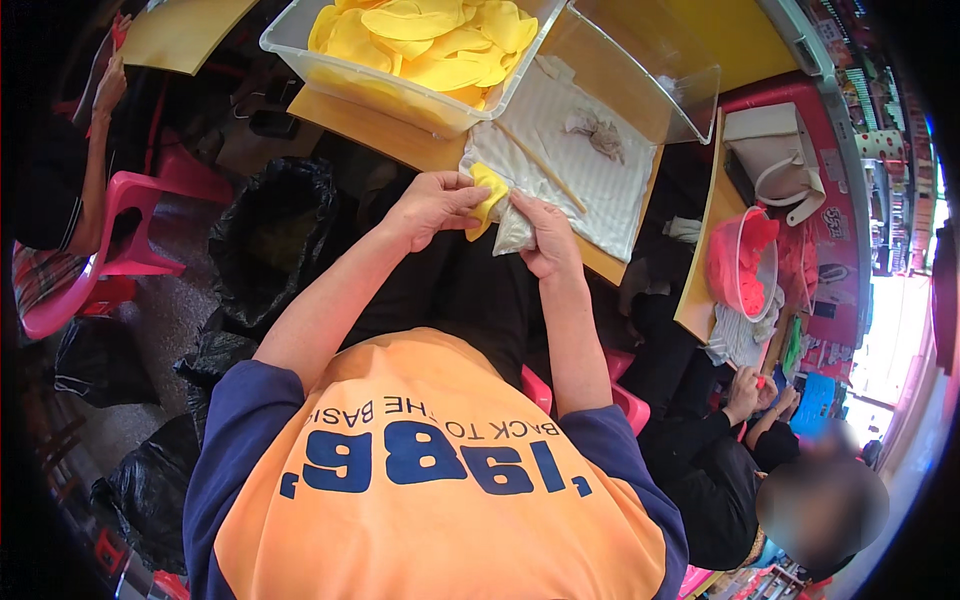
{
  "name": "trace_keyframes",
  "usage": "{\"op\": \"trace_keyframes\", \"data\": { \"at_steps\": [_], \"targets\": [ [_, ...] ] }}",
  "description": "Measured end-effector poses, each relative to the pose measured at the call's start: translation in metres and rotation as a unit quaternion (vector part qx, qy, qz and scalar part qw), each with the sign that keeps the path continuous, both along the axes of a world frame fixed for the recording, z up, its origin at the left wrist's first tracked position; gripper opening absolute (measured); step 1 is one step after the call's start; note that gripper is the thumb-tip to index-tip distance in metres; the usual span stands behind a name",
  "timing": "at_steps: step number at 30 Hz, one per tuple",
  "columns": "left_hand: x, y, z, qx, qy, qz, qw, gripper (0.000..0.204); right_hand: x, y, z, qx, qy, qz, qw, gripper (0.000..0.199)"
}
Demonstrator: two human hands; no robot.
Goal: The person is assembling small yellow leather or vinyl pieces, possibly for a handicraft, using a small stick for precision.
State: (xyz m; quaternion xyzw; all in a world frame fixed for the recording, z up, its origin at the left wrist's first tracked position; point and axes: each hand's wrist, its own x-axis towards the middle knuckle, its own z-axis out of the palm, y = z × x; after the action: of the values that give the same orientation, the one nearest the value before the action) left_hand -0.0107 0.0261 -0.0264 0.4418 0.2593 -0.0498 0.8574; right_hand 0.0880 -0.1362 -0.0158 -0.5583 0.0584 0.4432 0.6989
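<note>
My left hand (pixel 435 208) pinches a small yellow fabric piece (pixel 487 202) between thumb and fingers, in front of my chest at the table's near edge. Close beside it, my right hand (pixel 547 238) is closed on a soft whitish wad (pixel 513 233) that touches or nearly touches the yellow piece. Whether the wad is stuffing or cloth I cannot tell. Just beyond my hands, a thin wooden stick (pixel 540 166) lies slantwise on a white striped cloth (pixel 610 190). A greyish-white tuft (pixel 597 135) rests farther back on that cloth.
A clear plastic box (pixel 440 118) full of yellow fabric pieces (pixel 425 45) stands on the table (pixel 385 130). Another clear bin (pixel 690 90) is beyond the cloth. Black bags (pixel 270 240) sit on the floor at left, near a pink chair (pixel 140 220). Co-workers sit left and right, near a tub of red pieces (pixel 742 262).
</note>
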Motion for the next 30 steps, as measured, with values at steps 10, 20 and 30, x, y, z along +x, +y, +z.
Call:
{"op": "trace_keyframes", "data": {
  "at_steps": [10, 20, 30],
  "targets": [
    [-0.010, 0.004, 0.005, -0.052, 0.033, -0.052, 0.997, 0.028, -0.020, 0.009, -0.004, -0.030, -0.196, 0.046, 0.979, 0.025],
    [-0.015, -0.001, 0.003, 0.073, 0.012, -0.045, 0.996, 0.032, -0.033, 0.016, -0.010, -0.100, -0.268, -0.006, 0.958, 0.016],
    [-0.017, -0.006, -0.014, -0.061, -0.004, -0.005, 0.998, 0.031, -0.042, 0.019, -0.027, -0.067, -0.275, -0.045, 0.958, 0.020]
  ]
}}
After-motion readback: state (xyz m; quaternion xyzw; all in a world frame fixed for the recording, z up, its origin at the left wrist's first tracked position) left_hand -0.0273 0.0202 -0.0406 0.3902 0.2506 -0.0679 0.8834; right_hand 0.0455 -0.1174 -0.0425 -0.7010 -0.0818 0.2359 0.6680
